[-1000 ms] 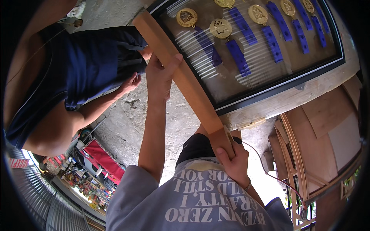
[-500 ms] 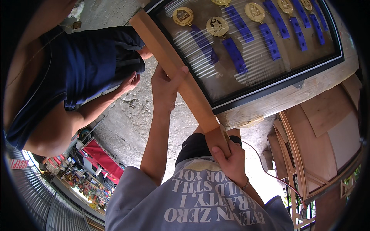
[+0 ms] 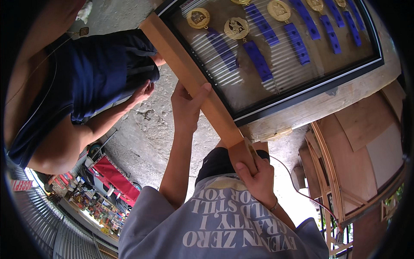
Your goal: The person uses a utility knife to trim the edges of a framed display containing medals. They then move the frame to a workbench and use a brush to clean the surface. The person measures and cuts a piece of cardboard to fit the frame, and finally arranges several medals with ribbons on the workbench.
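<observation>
A black-edged display frame [image 3: 302, 100] lies at the upper right, with gold medals [image 3: 236, 28] on blue ribbons [image 3: 258, 60] behind its clear, reflecting front. Along its left side runs a wide brown strip that looks like packing tape [image 3: 183, 54]. My left hand [image 3: 188, 103] pinches this strip partway down, thumb on top and the other fingers mostly hidden beneath. At the strip's lower end, just past the frame's near corner, my right hand [image 3: 258, 172] is closed around what looks like the tape roll [image 3: 243, 156]; part of it is hidden by the fingers.
Under the frame is a pale wooden surface [image 3: 362, 93]. At the left, another person in dark blue clothes [image 3: 99, 77] is close by, one hand [image 3: 144, 90] low. Plywood panels [image 3: 358, 142] stand at the right, near a thin cable [image 3: 297, 190]. The floor [image 3: 146, 129] is rough concrete.
My left hand has slid slightly down the strip, towards my right hand. The frame and strip appear slightly further left in the view. My right hand has hardly moved.
</observation>
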Demonstrator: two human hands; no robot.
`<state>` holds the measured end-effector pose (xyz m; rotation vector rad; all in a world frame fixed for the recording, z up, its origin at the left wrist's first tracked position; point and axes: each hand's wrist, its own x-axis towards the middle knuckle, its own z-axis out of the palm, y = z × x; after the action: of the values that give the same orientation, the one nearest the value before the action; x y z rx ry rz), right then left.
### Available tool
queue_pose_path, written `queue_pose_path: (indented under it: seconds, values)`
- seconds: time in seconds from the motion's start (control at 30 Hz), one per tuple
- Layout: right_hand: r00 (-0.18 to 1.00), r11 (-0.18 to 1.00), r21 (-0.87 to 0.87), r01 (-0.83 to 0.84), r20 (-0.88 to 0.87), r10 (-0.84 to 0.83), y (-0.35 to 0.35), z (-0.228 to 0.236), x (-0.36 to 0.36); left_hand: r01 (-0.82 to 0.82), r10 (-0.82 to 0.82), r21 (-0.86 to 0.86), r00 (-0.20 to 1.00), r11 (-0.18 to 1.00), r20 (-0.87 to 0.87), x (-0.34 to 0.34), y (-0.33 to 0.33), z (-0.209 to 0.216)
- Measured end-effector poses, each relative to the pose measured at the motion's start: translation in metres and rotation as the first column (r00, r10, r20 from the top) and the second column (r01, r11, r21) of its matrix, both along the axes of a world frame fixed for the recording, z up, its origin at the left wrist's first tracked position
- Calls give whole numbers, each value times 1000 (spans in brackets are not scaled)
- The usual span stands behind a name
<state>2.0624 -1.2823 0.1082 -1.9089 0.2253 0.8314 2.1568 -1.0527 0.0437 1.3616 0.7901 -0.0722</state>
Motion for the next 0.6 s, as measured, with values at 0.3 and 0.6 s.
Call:
queue_pose_path:
  seconds: [0.3,0.6]
  values:
    - [992,1000,14,0,123,-2,-2,-3,-5,-3,4,24,999,1000,-51,-10,-6,-2]
    - [998,1000,16,-10,68,9,2,-1,0,61,-47,96,989,994,-143,-30,-22,3]
